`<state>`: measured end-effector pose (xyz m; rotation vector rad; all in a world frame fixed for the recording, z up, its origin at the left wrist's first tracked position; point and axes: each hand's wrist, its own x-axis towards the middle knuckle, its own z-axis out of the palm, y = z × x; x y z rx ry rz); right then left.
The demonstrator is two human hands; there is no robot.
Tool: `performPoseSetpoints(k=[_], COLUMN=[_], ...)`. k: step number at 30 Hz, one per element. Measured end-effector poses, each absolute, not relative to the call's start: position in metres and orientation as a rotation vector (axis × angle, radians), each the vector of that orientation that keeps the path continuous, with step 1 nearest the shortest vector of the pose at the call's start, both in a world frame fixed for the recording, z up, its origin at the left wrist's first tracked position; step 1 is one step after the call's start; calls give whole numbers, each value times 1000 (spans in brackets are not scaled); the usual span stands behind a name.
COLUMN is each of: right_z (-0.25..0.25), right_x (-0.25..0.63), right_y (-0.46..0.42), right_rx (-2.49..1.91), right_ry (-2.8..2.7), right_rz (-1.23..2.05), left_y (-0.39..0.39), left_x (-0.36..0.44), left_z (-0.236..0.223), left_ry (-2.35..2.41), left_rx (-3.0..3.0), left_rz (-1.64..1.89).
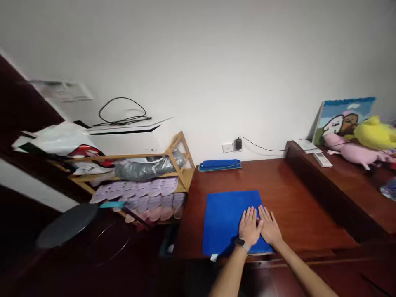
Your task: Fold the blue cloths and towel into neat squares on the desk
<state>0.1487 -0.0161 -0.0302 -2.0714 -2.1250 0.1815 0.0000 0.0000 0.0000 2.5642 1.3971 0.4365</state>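
Note:
A blue cloth (227,218) lies spread out flat on the reddish-brown wooden table (287,194), with a small white tag at its near left corner. My left hand (249,227), with a watch on the wrist, rests palm down on the right part of the cloth, fingers stretched out. Beside it, my right hand (269,227) lies flat at the cloth's right edge, its fingers also extended. The two thumbs meet or overlap between the hands. Neither hand grips anything.
A folded blue cloth (220,164) sits at the table's back edge by the wall. A charger (238,143) is plugged in above. Left stands a wooden rack (182,165) with purple slippers; right, a raised ledge holds a remote (322,159) and a pink plush toy (355,152).

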Motion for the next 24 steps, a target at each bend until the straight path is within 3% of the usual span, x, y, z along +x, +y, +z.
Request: performPoseSetpoints(k=[11,20,24], right_z=[-29,-12,-29], right_x=[145,143,144], right_y=[-11,-2,-39], right_rx=[-2065,-2102,-2013], right_ry=[-2077,-2054,-2001], right_rz=[173,175,54], left_y=[15,26,-8], left_x=[-204,-205,-161], left_z=[-12,3,13], left_ry=[2029,2028,1791], left_rx=[2408,2455,2634], left_rz=[411,520,658])
